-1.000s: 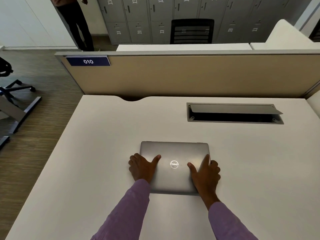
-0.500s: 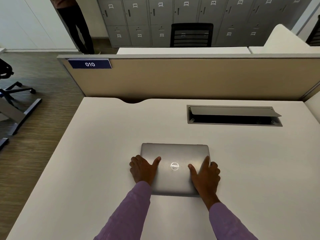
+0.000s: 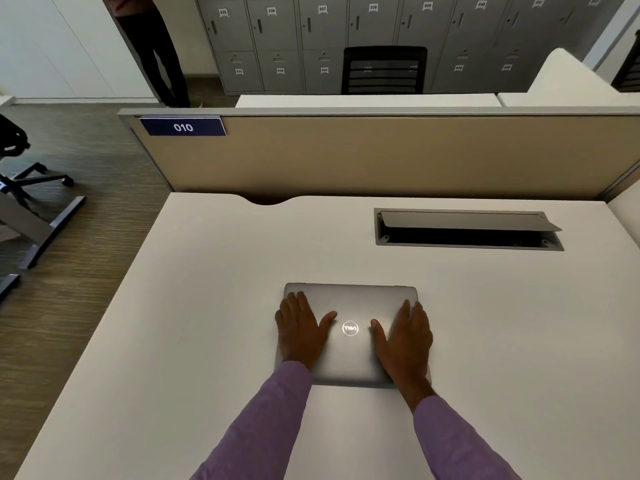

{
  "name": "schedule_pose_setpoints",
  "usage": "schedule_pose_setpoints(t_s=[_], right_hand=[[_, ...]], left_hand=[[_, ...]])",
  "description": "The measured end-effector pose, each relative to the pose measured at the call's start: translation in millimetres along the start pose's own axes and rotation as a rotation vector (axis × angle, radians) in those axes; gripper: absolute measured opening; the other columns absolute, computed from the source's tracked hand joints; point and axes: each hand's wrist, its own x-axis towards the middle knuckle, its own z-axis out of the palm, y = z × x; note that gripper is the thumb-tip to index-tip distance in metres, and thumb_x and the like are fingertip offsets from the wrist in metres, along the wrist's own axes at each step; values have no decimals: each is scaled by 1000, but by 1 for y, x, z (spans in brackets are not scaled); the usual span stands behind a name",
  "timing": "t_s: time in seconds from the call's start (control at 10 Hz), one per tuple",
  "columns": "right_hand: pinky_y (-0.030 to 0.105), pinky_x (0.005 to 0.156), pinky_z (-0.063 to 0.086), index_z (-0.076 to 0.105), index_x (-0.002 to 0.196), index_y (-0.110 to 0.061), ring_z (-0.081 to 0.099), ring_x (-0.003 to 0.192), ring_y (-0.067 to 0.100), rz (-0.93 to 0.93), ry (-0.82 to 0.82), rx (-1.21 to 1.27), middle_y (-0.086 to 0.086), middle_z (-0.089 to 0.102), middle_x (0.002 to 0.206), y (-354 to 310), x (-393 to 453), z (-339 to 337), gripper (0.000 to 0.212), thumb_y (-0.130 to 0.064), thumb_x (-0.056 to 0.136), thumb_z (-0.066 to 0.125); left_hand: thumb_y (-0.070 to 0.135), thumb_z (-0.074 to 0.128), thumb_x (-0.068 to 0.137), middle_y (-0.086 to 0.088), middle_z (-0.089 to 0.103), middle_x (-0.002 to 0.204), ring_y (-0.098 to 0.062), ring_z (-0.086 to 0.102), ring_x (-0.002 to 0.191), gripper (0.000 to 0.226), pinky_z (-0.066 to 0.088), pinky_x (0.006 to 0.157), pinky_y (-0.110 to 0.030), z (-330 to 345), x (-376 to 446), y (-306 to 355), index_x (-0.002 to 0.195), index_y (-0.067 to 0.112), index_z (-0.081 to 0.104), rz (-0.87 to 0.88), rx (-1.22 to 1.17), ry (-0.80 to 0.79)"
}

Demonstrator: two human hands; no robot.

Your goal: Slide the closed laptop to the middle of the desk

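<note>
Step in hand: sliding push, apparently near its end; closed laptop (image 3: 349,336) flat on the worktop (image 3: 194,306), roughly mid-width, slightly toward 6 o'clock of centre. Left hand (image 3: 300,332) spread flat at the lid's 9 o'clock edge; right hand (image 3: 405,336) spread flat at 3 o'clock; palms pressing down, no pinch. Next move: short, even push toward 12 o'clock if needed, well short of the cable hatch (image 3: 467,230) at 1 o'clock; then lift off.

Silver-grey laptop (image 3: 349,355) with a glowing white round logo, on an off-white desk (image 3: 207,323). Lilac sleeves (image 3: 263,427) at six o'clock. Tan partition (image 3: 381,157) at twelve, navy label (image 3: 183,127) with white "010". Grey lockers (image 3: 277,39), black chair (image 3: 383,69), streaked brown floor (image 3: 86,168) at ten.
</note>
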Motion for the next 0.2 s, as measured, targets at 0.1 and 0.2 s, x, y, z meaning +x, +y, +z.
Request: schedule_pose_setpoints(t_s=[0.1,0.2], right_hand=[[51,122,20,27,153,-2,18,151,38,-240,2,-80,21,20,163,-10,-5,4,74,-49,96,22],[47,125,12,17,156,-2,4,154,32,-435,-16,-116,17,6,166,-12,-5,21,68,-42,100,21]], left_hand=[[53,38,103,-19,22,165,-33,18,154,77,13,127,-44,1,-5,6,157,1,24,184,-25,-45],[40,26,106,-17,12,167,-32,11,156,65,9,127,-45,13,-13,10,158,0,22,398,-50,21]])
